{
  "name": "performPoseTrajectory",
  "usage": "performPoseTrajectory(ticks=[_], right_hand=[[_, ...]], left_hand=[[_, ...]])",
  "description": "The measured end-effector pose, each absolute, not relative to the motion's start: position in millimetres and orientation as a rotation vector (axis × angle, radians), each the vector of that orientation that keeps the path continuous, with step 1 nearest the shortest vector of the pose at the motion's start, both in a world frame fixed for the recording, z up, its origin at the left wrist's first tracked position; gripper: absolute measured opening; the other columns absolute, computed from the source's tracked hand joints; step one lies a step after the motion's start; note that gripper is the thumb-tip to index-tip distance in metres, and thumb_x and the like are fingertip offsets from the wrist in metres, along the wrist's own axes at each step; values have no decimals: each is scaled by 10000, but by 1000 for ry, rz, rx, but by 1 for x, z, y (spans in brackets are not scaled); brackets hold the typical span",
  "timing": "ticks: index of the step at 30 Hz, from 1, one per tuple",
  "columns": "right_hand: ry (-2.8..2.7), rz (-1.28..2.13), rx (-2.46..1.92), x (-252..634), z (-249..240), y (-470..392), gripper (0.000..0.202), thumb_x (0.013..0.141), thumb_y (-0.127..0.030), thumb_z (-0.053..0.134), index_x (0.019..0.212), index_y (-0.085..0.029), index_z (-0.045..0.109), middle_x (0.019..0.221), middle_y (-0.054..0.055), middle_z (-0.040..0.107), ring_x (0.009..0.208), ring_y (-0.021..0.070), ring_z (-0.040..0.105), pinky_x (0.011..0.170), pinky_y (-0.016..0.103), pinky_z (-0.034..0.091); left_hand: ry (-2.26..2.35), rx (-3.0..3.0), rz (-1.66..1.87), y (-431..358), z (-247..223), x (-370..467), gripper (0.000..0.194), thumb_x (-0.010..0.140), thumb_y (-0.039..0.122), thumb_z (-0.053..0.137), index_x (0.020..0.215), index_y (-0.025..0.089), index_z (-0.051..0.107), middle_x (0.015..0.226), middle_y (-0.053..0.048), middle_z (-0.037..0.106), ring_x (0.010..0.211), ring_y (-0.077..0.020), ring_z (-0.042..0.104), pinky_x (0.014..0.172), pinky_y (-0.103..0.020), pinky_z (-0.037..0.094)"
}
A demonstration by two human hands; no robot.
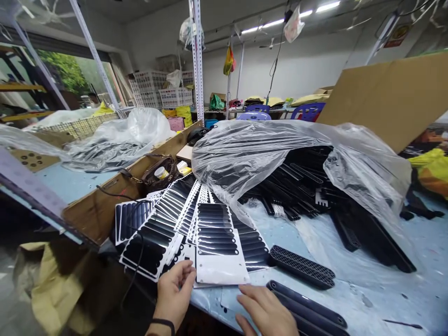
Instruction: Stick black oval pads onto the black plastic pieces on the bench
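Note:
My left hand (177,291) is at the lower left edge of a white sheet (222,270) that carries black glossy strips, its thumb and index finger pinched together; what they hold, if anything, is too small to make out. My right hand (264,310) has its fingers apart just below the sheet's lower right corner, holding nothing. More sheets with black strips (149,242) fan out behind and to the left. Right of the sheets lie a textured black strip piece (303,267) and several smooth long black pieces (310,305) on the blue table.
A big clear plastic bag (241,154) spills black parts (297,186) over the table (385,298). A cardboard divider (101,205) runs along the left, near a brown bag (164,172). A large cardboard flap (388,98) rises at the right.

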State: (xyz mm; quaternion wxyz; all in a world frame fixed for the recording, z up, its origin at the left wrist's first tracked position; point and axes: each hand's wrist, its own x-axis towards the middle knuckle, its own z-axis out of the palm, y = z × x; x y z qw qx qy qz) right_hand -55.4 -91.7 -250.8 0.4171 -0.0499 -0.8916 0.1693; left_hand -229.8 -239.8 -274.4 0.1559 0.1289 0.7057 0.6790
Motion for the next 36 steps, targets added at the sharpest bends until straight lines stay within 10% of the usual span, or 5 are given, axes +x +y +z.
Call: performPoseTrajectory(ticks=[7,28,36], right_hand=[[-2412,221,-133,-111,-257,-89,309,751,-70,488,989,-189,645,988,126,722,811,270,651,688,389,522],[-2252,452,111,-99,-268,-106,184,878,-101,541,1017,-187,627,902,92,748,851,241,701,709,344,580],[-2232,570,-216,-106,-262,-107,162,960,-167,488,962,-185,649,634,9,551,532,156,539,481,258,416]], left_hand=[[1563,152,2035,-222,-255,-233,467,600,363,876,942,87,718,814,-125,763,720,-233,734,605,-289,593],[1624,212,1997,-200,-277,-235,535,595,235,749,1093,51,678,528,64,551,373,-52,433,369,-166,322],[1603,217,2045,-204,-268,-232,566,615,217,761,1164,89,710,553,49,565,471,-57,459,474,-170,361]])
